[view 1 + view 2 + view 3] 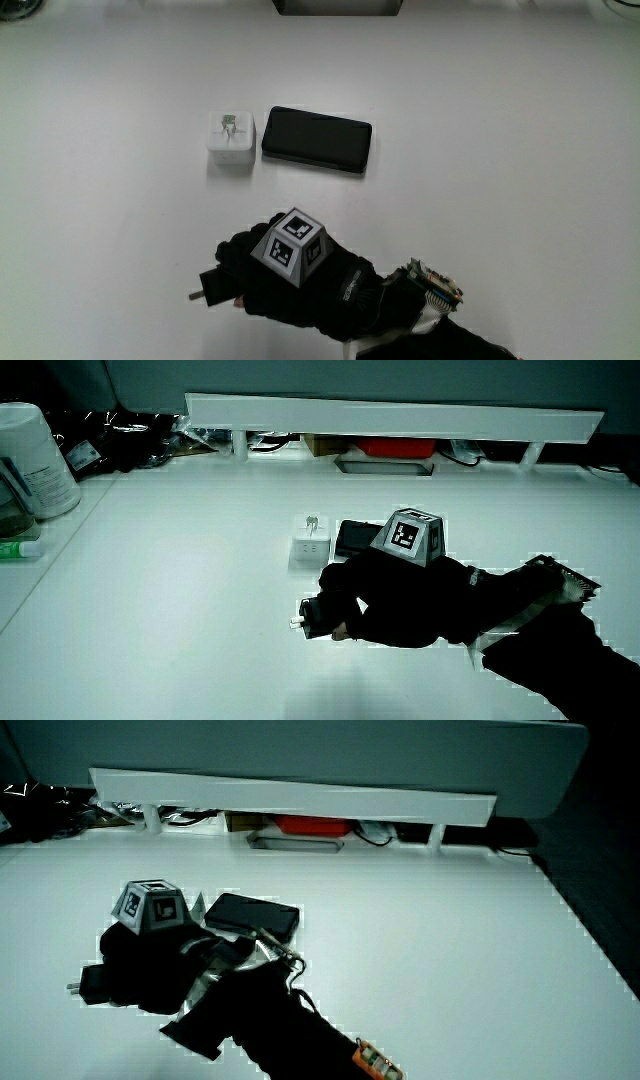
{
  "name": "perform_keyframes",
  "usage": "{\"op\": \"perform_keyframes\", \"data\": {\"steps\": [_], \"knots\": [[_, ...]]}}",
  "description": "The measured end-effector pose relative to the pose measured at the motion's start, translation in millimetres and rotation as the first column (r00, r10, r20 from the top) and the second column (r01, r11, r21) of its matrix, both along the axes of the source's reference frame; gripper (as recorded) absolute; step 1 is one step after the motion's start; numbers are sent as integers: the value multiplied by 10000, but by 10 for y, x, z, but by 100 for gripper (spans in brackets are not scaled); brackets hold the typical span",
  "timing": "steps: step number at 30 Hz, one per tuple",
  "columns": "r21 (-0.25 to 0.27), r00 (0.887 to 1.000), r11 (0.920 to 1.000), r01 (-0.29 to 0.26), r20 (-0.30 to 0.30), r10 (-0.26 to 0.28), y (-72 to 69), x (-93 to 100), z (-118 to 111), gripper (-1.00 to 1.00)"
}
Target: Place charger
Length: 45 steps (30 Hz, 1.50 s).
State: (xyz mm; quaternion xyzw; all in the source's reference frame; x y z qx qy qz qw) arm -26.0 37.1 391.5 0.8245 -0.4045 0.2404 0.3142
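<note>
Black charger (207, 290) gripped in the hands (285, 280), white adapter (230, 138) beside phone (316, 139)

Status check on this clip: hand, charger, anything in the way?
Hand shut on black charger, low over the table, nearer the person than the white adapter and phone. Nothing in the way.

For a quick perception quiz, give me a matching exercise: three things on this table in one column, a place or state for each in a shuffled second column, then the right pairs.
Things:
1. black charger
2. white adapter
3. black phone

Places or states:
A. lies flat on the table beside the white adapter
B. gripped in the hand, prongs sticking out past the fingers
C. sits on the table with its prongs pointing up

Pairs: 1-B, 2-C, 3-A
</note>
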Motion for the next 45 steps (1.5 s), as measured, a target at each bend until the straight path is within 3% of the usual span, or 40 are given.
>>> {"op": "perform_keyframes", "data": {"steps": [1,2,3,4,6,13,16,23,29,31,34,35,37,40,42,45], "knots": [[-205,10000,9998,-30,63,32,19,-10,-4,0],[-65,9998,10000,42,176,-41,43,-21,-1,0],[-387,9997,9990,216,90,-212,72,-36,72,0],[-229,9997,9996,179,162,-175,86,-43,39,0],[-213,9992,9993,310,-250,-315,131,-69,146,0],[-782,9968,9952,588,-491,-627,245,-147,366,0],[-688,9946,9955,647,-770,-700,292,-175,496,0],[-1355,9910,9884,689,-1048,-835,361,-215,740,0],[-1091,9843,9911,765,-1503,-925,409,-241,821,0],[-1440,9871,9868,739,-1306,-930,413,-236,875,0],[-1255,9858,9898,672,-1446,-852,412,-235,861,0],[-1414,9839,9865,826,-1459,-1033,421,-242,914,0],[-1240,9860,9901,660,-1442,-838,405,-229,856,0],[-1358,9849,9886,646,-1507,-851,411,-230,908,0],[-1590,9850,9843,761,-1414,-990,409,-228,886,-10],[-1452,9857,9870,682,-1433,-892,410,-220,885,-25]]}}
